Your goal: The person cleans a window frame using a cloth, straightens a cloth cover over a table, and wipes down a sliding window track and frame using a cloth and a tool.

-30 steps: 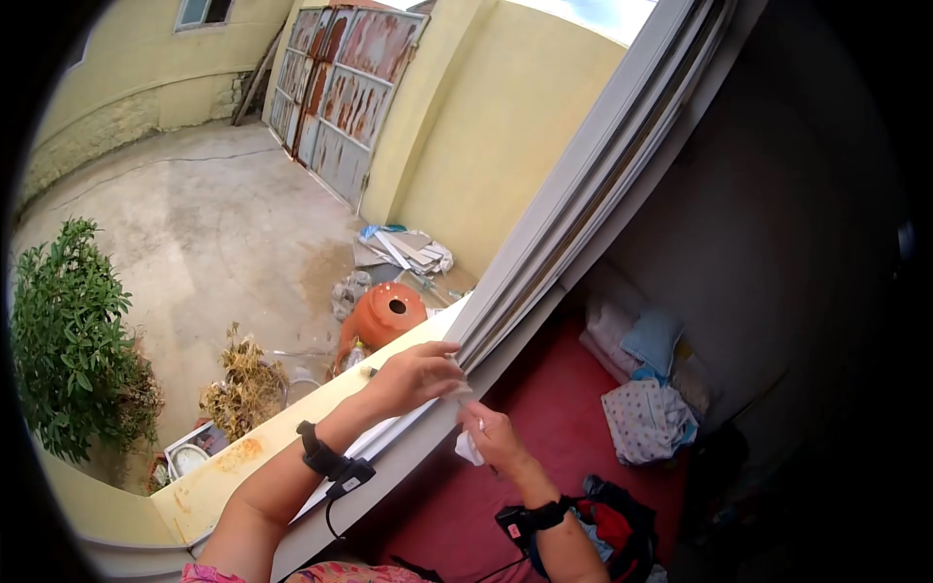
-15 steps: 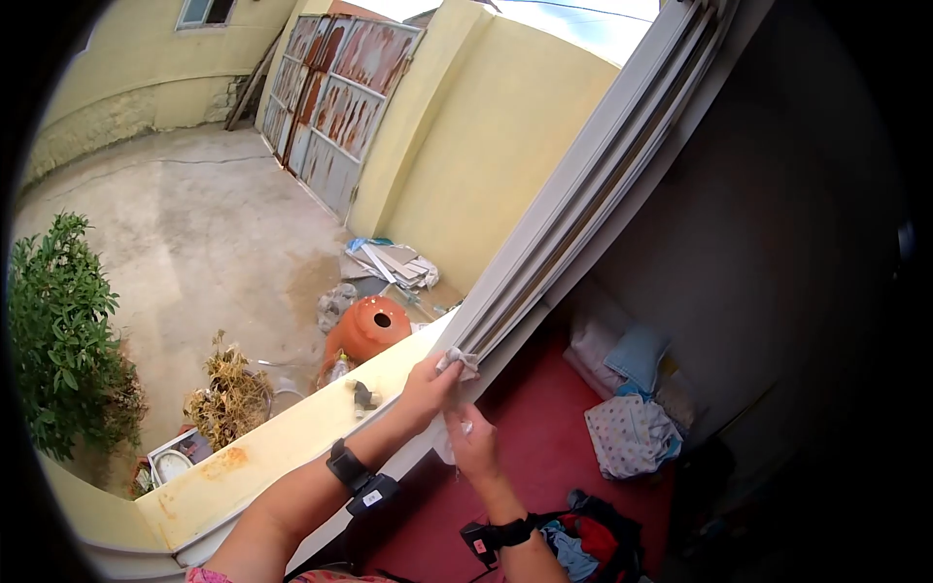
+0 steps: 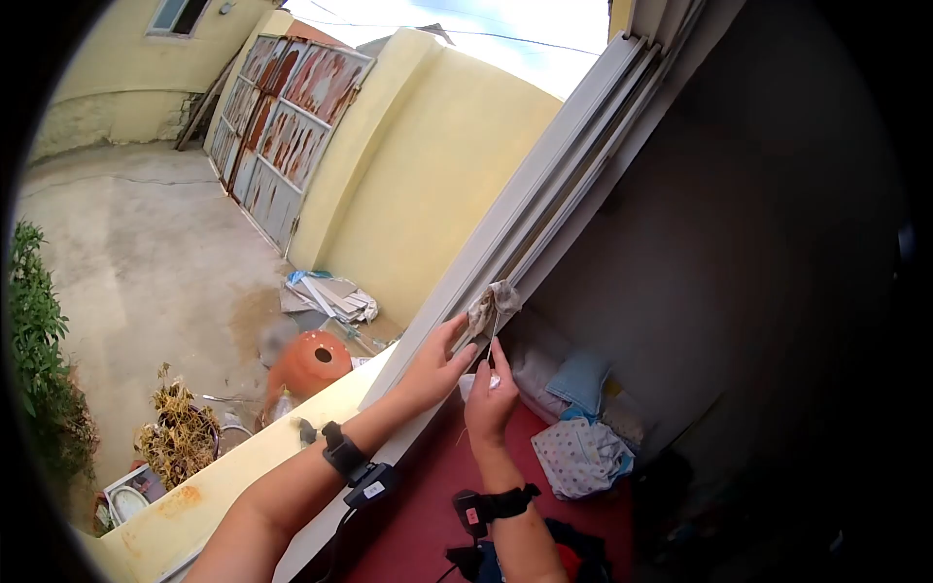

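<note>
A crumpled, dirty whitish cloth [image 3: 494,305] sits against the tracks of the pale window frame [image 3: 544,194]. My left hand [image 3: 434,362] is just below it, its thumb and fingers apart at the frame; whether a fingertip touches the cloth I cannot tell. Closed, my right hand [image 3: 489,400] grips a thin pale stick [image 3: 492,340] whose upper end reaches the cloth. The right index finger points up along the stick. A small white bit shows between the right fingers, too small to name.
Below the frame runs a yellow sill [image 3: 233,466]. Outside are an orange clay pot [image 3: 306,369], a dried plant [image 3: 180,437], a pile of boards [image 3: 330,294] and a rusty gate [image 3: 287,131]. Inside, a polka-dot pillow [image 3: 580,457] lies on a red surface [image 3: 408,530].
Both hands and the cloth have moved up along the window frame. My left hand has loosened from the cloth, which now shows more fully with the stick against it. The view has shifted.
</note>
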A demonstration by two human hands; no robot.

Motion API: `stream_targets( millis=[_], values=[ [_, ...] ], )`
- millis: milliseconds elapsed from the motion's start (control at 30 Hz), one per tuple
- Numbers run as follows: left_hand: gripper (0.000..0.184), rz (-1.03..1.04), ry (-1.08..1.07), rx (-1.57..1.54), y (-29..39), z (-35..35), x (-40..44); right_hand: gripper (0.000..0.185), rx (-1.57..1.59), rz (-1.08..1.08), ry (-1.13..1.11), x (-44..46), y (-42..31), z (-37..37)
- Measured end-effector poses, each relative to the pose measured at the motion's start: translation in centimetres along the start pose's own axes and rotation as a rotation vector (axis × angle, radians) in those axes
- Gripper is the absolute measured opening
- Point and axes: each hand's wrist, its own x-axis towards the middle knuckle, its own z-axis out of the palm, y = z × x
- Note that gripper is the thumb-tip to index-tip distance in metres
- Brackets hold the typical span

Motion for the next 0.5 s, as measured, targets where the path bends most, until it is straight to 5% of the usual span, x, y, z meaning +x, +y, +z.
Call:
stream_targets(
  millis=[233,500],
  values=[
    [0.043,-0.118,0.082,0.196,-0.9,-1.9,-6.8,0.035,0.01,0.083,0.049,5.8,-0.3,2.1],
    [0.048,-0.139,-0.186,0.712,-7.3,-6.5,-22.2,0.035,-0.108,0.117,0.208,10.3,-2.4,4.5]
  ],
)
